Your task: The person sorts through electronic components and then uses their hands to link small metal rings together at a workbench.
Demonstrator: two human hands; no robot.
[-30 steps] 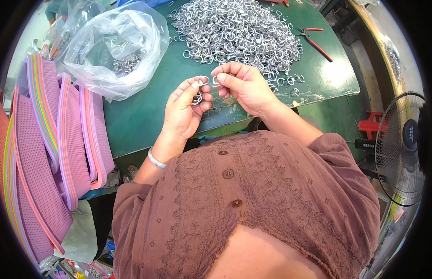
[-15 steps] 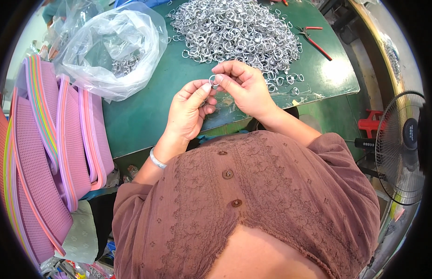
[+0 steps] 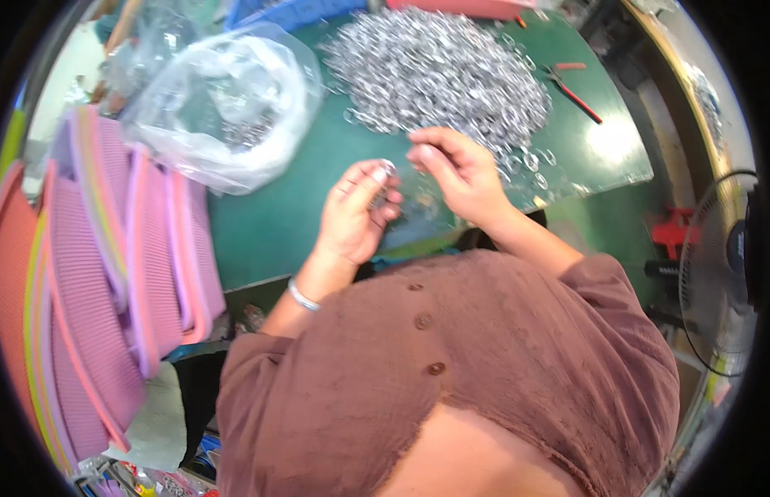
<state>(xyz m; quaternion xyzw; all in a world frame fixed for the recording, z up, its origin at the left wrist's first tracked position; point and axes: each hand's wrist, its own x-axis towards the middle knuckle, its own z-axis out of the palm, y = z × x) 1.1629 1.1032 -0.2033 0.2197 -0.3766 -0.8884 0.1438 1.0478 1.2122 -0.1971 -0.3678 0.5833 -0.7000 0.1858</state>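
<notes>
My left hand (image 3: 352,207) is closed, pinching a small silver metal ring (image 3: 388,168) between thumb and forefinger over the table's near edge. Its other fingers curl inward, and whatever lies under them is hidden. To its right, apart from the ring, is my right hand (image 3: 459,170), a little blurred. Its fingers are loosely bent, thumb and forefinger slightly apart, and nothing shows between them. Just beyond this hand lies a large heap of similar silver rings (image 3: 434,70), with several loose ones at its near right side.
A clear plastic bag (image 3: 294,124) with some metal pieces stands left on the green table (image 3: 260,240). Red-handled pliers (image 3: 577,99) lie right of the heap. Blue (image 3: 294,14) and red (image 3: 459,7) trays sit behind. Pink woven pieces (image 3: 95,290) stack at left; a fan (image 3: 716,273) stands right.
My right hand has come away from the ring and moved right, toward the heap. The ring stays in my left hand. The whole view has shifted slightly.
</notes>
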